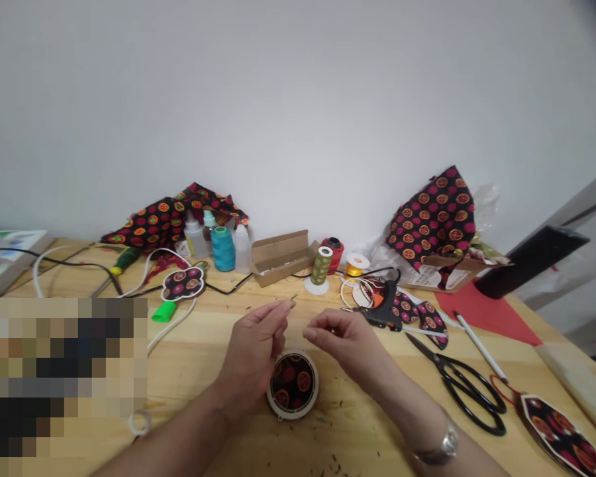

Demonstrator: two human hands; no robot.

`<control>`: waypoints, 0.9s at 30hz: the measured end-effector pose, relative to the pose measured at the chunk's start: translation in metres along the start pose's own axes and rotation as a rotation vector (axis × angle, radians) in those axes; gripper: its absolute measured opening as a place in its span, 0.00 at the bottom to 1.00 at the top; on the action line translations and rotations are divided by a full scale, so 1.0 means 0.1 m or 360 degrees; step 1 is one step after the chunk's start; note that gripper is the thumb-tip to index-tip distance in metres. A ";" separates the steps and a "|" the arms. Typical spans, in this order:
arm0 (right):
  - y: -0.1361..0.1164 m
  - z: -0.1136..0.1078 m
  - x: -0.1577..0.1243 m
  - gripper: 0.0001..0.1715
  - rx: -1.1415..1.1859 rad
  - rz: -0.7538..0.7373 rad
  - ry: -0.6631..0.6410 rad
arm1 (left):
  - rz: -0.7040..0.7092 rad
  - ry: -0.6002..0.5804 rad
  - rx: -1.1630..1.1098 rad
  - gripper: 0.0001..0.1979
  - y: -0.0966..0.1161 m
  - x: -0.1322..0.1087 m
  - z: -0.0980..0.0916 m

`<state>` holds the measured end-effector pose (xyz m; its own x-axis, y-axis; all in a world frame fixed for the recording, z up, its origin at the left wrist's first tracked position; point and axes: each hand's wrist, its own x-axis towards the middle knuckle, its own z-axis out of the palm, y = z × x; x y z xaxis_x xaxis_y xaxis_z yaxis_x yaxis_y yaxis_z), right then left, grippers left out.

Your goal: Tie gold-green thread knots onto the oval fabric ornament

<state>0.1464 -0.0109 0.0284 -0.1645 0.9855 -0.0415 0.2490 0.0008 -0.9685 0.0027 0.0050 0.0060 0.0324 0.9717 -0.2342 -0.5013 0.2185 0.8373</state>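
Note:
My left hand (255, 344) is closed in a pinch, with the short end of a thin olive thread (294, 297) sticking out at the fingertips. Just to its right, my right hand (345, 341) has thumb and forefinger pressed together; whatever is between them is too small to make out. The hands are a small gap apart. Below them on the table lies a round piece with a pale rim (294, 385), its middle covered in black fabric with red and orange motifs. The left hand's lower edge overlaps its rim in view.
Behind the hands stand an olive thread spool (321, 266), an open cardboard box (284, 258) and a teal thread cone (223, 250). To the right lie a black glue gun (385, 308), black scissors (459, 381) and a white pen (481, 346). A green cap (163, 311) lies left.

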 end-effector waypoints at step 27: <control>0.20 0.16 -0.10 0.14 0.0401 -0.0083 -0.0271 | 0.0015 0.0068 0.0050 0.09 -0.03 0.02 -0.02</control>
<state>0.1380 -0.0238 0.0053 -0.3335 0.9427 -0.0102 -0.0051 -0.0126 -0.9999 0.0024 0.0059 0.0014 -0.0097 0.9690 -0.2468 -0.4741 0.2129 0.8543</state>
